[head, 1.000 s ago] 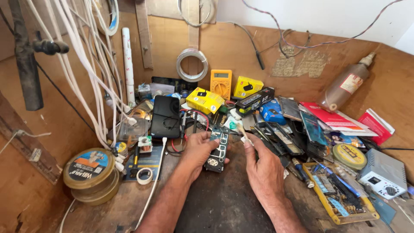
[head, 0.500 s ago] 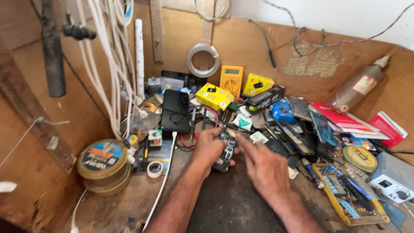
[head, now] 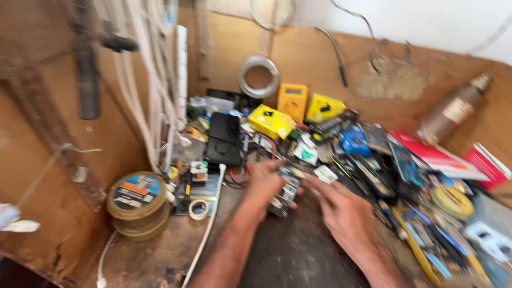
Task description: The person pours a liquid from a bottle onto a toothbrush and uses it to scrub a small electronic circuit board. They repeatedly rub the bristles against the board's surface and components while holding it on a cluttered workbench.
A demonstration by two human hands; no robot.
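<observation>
yellow tray (head: 413, 246) of blue tools, hands (head: 304, 194) on circuit board (head: 284, 191)

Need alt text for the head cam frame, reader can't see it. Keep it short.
A person's left hand holds a small circuit board over a dark bench top while the right hand reaches its fingers to the board's upper end. Cluttered wooden workbench around them: yellow multimeter, black phone, round tins, white cables. The frame is motion-blurred.

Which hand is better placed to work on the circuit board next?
Probably the right hand: it looks free, its fingers reaching the top of the circuit board. The left hand is wrapped around the board, holding it above the bench. The frame is blurred.
</observation>
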